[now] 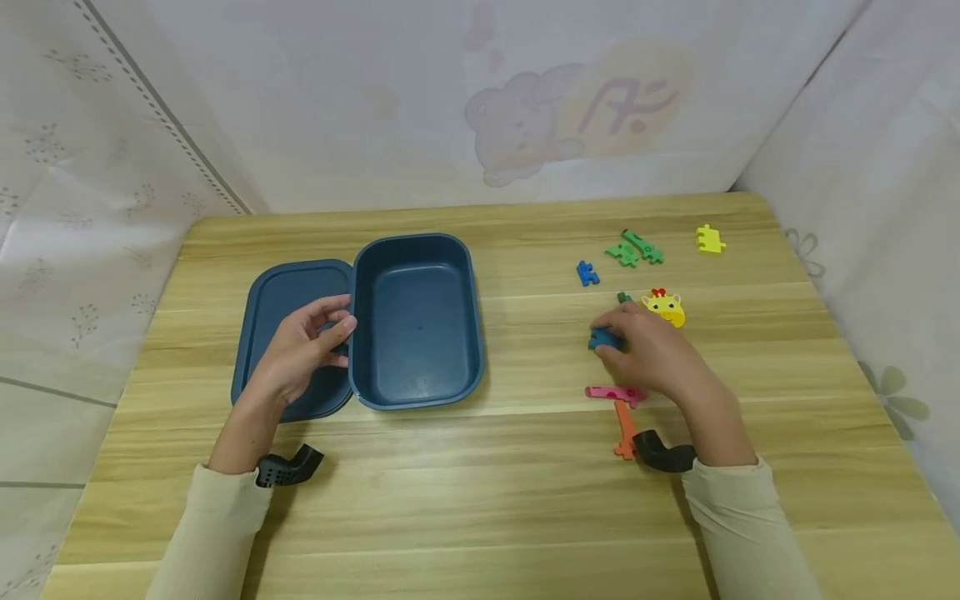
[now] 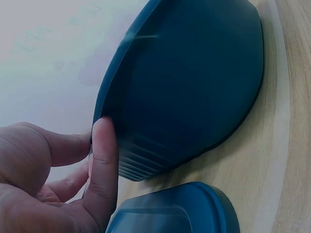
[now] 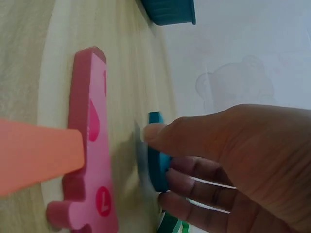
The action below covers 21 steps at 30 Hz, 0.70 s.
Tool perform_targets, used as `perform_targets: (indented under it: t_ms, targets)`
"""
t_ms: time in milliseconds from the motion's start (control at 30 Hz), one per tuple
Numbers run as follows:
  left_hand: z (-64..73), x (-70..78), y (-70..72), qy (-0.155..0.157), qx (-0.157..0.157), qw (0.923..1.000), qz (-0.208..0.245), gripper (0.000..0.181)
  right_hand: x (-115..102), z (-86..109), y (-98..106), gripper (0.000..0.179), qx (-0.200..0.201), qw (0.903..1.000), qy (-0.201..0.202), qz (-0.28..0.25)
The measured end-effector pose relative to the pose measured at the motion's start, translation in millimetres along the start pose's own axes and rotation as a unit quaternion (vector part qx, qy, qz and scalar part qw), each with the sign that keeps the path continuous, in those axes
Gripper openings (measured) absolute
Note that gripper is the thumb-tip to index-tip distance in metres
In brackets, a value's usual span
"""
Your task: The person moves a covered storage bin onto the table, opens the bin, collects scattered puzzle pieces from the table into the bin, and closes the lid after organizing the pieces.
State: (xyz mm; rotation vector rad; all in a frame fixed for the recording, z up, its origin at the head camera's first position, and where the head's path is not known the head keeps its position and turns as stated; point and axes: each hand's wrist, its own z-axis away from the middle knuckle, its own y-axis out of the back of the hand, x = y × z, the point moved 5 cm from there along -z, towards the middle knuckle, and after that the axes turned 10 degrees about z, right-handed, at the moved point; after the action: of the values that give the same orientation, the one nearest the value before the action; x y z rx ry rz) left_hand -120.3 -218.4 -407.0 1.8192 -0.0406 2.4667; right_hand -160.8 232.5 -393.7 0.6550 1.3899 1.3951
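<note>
My left hand (image 1: 298, 348) pinches the left rim of a dark blue plastic box (image 1: 420, 354), thumb and fingers on either side of it in the left wrist view. The matching lid (image 1: 281, 292) lies on the table under that hand, against the box. On the right, my right hand (image 1: 656, 346) pinches a blue puzzle piece (image 3: 156, 167) between thumb and fingers, low over the tabletop. A pink puzzle piece (image 1: 611, 392) with a number on it lies nearer me, and an orange piece (image 1: 624, 429) touches or overlaps its end.
A yellow giraffe-head piece (image 1: 666, 308) and a dark green piece (image 1: 625, 297) are just beyond the right hand. Farther back lie green pieces (image 1: 633, 250), a small blue piece (image 1: 587, 273) and a yellow piece (image 1: 708, 239). Wood-grain table (image 1: 450, 500) stretches in front.
</note>
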Motion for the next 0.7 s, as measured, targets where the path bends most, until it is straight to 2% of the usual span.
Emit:
perform_targets:
  t_ms: [267, 700]
  targets:
    - [0.8, 0.2, 0.1, 0.002, -0.002, 1.0000, 0.000, 0.058, -9.3, -3.7, 7.3, 0.036, 0.059, 0.9979, 0.025, -0.012]
    - [2.2, 2.5, -1.1, 0.005, -0.004, 0.9999, -0.009, 0.059, -18.6, -13.0, 11.8, 0.035, 0.062, 0.9972, 0.018, -0.038]
